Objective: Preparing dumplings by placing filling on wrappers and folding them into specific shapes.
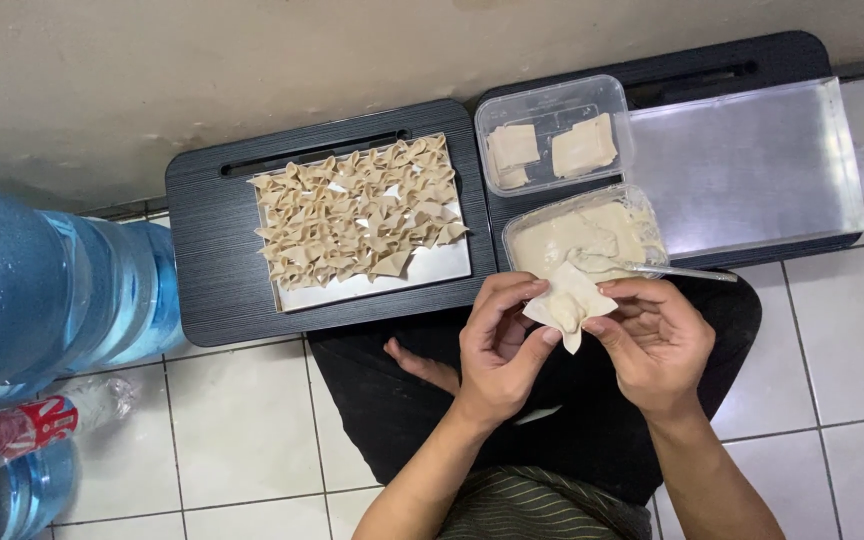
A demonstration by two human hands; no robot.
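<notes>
Both hands, the left hand point(500, 345) and right hand point(652, 340), pinch one filled dumpling wrapper point(569, 303) at six o'clock of the filling tub point(584, 238); its edges want even pressure, so no filling squeezes out.

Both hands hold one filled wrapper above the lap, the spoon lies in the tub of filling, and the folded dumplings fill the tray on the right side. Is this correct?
One detail is wrong: the head view shows the folded dumplings on the left tray; the right tray is bare. Left hand and right hand do hold the wrapper, and the spoon lies in the tub.
</notes>
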